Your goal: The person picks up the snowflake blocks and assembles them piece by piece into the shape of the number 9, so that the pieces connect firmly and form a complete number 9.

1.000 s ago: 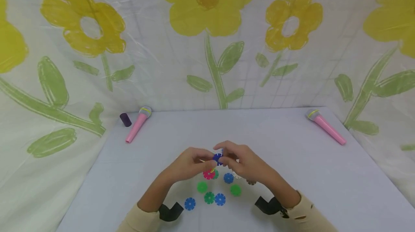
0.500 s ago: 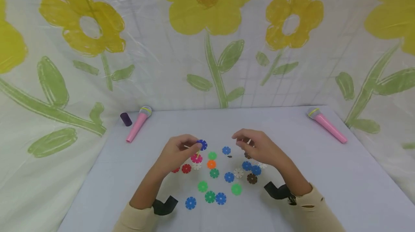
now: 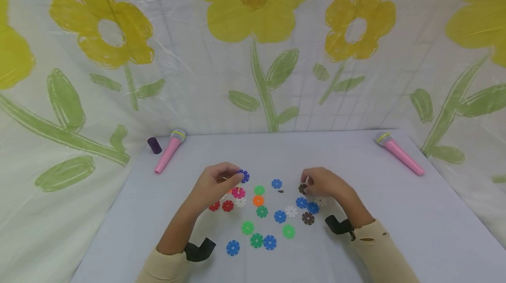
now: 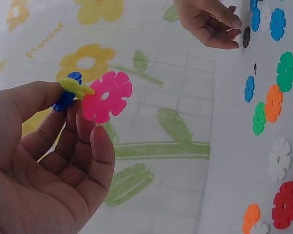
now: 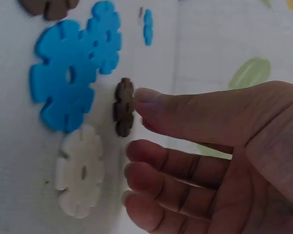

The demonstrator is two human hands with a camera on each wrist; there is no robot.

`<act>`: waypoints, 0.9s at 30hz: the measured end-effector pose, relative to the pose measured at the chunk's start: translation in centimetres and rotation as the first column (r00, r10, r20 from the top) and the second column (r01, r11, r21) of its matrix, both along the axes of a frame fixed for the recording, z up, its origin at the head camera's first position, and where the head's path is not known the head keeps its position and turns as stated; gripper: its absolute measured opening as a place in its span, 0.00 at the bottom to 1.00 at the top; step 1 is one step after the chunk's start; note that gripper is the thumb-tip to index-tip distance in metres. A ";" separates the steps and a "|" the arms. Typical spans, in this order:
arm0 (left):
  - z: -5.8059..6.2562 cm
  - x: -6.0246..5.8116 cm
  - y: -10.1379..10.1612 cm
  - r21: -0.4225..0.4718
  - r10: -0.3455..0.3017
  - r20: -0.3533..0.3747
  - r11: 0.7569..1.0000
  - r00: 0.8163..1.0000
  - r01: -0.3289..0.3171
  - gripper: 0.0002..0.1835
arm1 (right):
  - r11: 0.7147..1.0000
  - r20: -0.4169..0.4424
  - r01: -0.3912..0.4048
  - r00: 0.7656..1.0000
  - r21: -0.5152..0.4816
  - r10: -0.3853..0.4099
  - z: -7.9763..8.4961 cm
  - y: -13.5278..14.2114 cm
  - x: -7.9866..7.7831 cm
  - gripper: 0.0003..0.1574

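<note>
My left hand [image 3: 216, 185] pinches a small chain of notched plastic discs, raised above the table. In the left wrist view it joins a dark blue disc [image 4: 64, 101], a yellow disc [image 4: 78, 87] on edge and a pink disc [image 4: 107, 97]; thumb and fingertips hold the dark blue and yellow end. My right hand [image 3: 322, 182] reaches down at a brown disc [image 5: 123, 108] lying on the table. Its thumb tip is right at the disc's edge, the other fingers bent loosely alongside. Blue discs [image 5: 63, 78] and a white disc [image 5: 80, 170] lie beside it.
More loose discs lie across the table: light green [image 3: 288, 231], orange [image 3: 258, 201], red [image 3: 227, 205] and others. Pink toy microphones lie at the back left [image 3: 169, 153] and back right [image 3: 401, 155]. A dark purple cylinder [image 3: 154, 145] is near the left one. A flower-printed curtain [image 3: 197, 98] hangs behind.
The hands were together at the dark blue disc, then parted. My left hand carried the joined discs left; my right hand moved right and down to the brown disc.
</note>
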State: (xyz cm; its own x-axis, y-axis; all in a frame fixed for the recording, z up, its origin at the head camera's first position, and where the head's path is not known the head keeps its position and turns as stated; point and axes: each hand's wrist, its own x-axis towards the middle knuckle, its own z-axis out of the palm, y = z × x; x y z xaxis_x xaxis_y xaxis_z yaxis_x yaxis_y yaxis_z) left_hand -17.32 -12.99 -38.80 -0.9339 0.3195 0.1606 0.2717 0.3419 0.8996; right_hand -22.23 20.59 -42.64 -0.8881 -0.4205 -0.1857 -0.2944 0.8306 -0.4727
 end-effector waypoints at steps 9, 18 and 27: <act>-0.3 -0.1 0.2 0.001 -0.028 -0.005 1.000 1.000 0.028 0.11 | 0.999 0.012 0.018 1.000 0.030 -0.019 -1.4 0.0 -0.5 0.15; -0.8 0.1 0.8 -0.023 -0.069 -0.072 0.997 0.995 0.067 0.10 | 0.988 -0.051 -0.078 0.996 -0.136 0.072 0.0 -0.6 0.4 0.06; -0.7 1.1 2.4 -0.172 -0.098 -0.221 0.983 0.970 0.060 0.06 | 0.704 0.008 -0.221 0.952 -0.675 0.307 2.7 -3.0 2.6 0.13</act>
State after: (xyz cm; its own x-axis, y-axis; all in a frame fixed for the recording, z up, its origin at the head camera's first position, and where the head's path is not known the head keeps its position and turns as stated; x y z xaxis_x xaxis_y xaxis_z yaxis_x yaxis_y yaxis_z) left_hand -16.25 -10.63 -39.53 -0.8496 0.4302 0.3052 0.4944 0.4479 0.7450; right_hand -19.67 17.55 -39.91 -0.7126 -0.6876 0.1394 -0.3631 0.1914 -0.9119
